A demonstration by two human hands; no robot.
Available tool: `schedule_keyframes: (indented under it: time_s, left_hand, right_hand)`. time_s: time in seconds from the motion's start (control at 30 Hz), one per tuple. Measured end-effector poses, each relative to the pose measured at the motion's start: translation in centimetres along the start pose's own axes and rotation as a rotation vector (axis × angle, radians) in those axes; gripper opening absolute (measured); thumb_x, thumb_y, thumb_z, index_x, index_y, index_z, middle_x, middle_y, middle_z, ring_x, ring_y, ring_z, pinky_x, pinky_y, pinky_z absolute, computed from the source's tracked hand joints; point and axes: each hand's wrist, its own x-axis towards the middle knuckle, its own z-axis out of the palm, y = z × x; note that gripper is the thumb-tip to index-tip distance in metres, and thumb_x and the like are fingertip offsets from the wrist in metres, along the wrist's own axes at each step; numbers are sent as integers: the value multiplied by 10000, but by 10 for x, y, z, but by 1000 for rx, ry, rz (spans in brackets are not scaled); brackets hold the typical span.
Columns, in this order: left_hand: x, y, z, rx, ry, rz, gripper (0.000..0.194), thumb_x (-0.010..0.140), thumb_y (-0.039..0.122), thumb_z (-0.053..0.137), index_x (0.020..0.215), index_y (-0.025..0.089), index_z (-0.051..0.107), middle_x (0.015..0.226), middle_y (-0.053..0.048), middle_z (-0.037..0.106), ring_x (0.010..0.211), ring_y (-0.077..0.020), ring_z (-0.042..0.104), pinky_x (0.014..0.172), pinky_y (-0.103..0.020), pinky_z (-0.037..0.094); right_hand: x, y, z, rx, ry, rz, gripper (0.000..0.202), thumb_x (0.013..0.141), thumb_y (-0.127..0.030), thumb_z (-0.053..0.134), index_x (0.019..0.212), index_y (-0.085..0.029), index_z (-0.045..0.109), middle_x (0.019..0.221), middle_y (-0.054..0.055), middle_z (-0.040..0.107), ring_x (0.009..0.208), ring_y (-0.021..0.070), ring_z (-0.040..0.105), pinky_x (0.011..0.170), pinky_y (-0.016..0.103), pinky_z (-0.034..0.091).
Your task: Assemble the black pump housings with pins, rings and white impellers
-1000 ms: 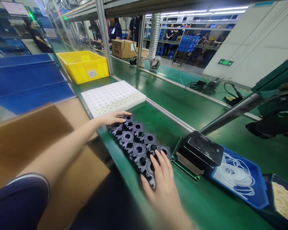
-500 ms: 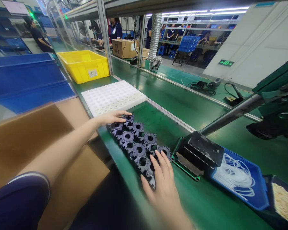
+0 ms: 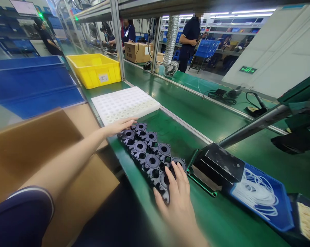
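Note:
On the green bench lies a black tray-like block (image 3: 146, 154) carrying two rows of round black parts, each with a central hole. My left hand (image 3: 118, 127) rests at its far end, fingers stretched out along the edge. At the near end, my right hand (image 3: 179, 192) lies with fingers spread over the last round parts and the thumb by the near corner. Both hands look open and touch the block without closing round it. The right fingers partly hide the nearest round parts.
Beyond the block lies a white foam tray (image 3: 126, 103) with rows of holes. A yellow bin (image 3: 94, 73) and blue crates (image 3: 28, 85) stand farther left. At right are a black box-shaped fixture (image 3: 219, 161) and a blue tray (image 3: 283, 219) of white tubing. Cardboard (image 3: 36, 144) stands at left.
The view has shifted slightly, moving the scene a little to the right. My left fingers have drawn back slightly from the far round part. A person has come into view behind the line.

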Motion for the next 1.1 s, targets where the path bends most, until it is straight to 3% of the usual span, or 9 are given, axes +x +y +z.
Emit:
schedule_keyframes:
  time_s: [0.13,0.23,0.4,0.63,0.93,1.1]
  left_hand:
    - [-6,-10,1,14,41,11,662,979,644,273,1501,243,339,1515,-99,455,1339,-266,500,1113,-432,413]
    - [-6,-15,7,65,90,40,652,966,655,317,1477,257,390,1512,-70,463,1390,-274,432,1171,-447,331]
    - [-3,-11,14,148,121,92,653,947,674,344,1446,262,435,1544,-33,420,1430,-261,366,1217,-426,246]
    - [-8,5,11,231,39,115,641,949,671,347,1446,275,426,1547,-36,411,1424,-267,369,1210,-429,252]
    - [-1,3,6,215,-38,213,655,955,699,247,1423,295,465,1556,1,397,1439,-236,335,1229,-390,194]
    - [2,12,7,50,-124,103,625,973,674,202,1357,325,551,1482,20,502,1338,-247,473,1171,-414,301]
  right_hand:
    - [1,-1,0,-3,-13,10,617,934,-372,572,1480,-183,355,1589,125,268,1478,358,213,1125,635,367]
    - [1,-2,1,-10,-17,13,622,933,-384,574,1480,-185,354,1585,124,278,1475,355,222,1121,627,376]
    - [2,-2,1,-18,-13,6,611,936,-385,567,1476,-190,360,1577,125,296,1469,354,239,1120,627,376]
    - [2,0,2,-11,-5,-9,607,938,-392,564,1474,-196,357,1566,130,312,1463,357,253,1107,642,383]
    - [2,0,2,-26,-7,-6,603,938,-394,561,1470,-194,359,1561,131,325,1458,356,263,1095,643,399]
    - [2,0,2,-27,-11,-10,606,938,-391,562,1474,-195,358,1562,130,325,1459,356,261,1098,646,392]
